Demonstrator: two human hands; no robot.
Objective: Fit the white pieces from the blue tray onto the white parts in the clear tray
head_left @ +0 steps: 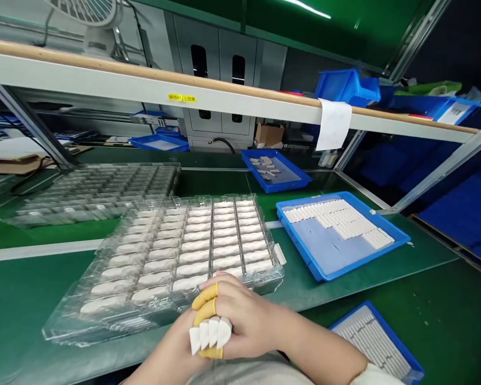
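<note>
My two hands meet at the bottom centre, just in front of a clear plastic blister tray [84, 321] whose pockets hold rows of white parts. My right hand [250, 318] reaches in from the right, fingers curled, with yellow finger cots on the fingertips. My left hand [176, 342] comes up from below and is mostly hidden behind it. Between them they pinch several small white parts [209, 334], fanned out side by side. The hands are close to the tray's near edge, but contact with it cannot be made out.
A blue tray [324, 267] with rows of white parts lies to the right. Another blue tray [401, 358] sits at the lower right, a third [292, 184] farther back. More clear trays [96, 187] lie at the back left. A shelf beam [224, 96] with blue bins [347, 85] runs overhead.
</note>
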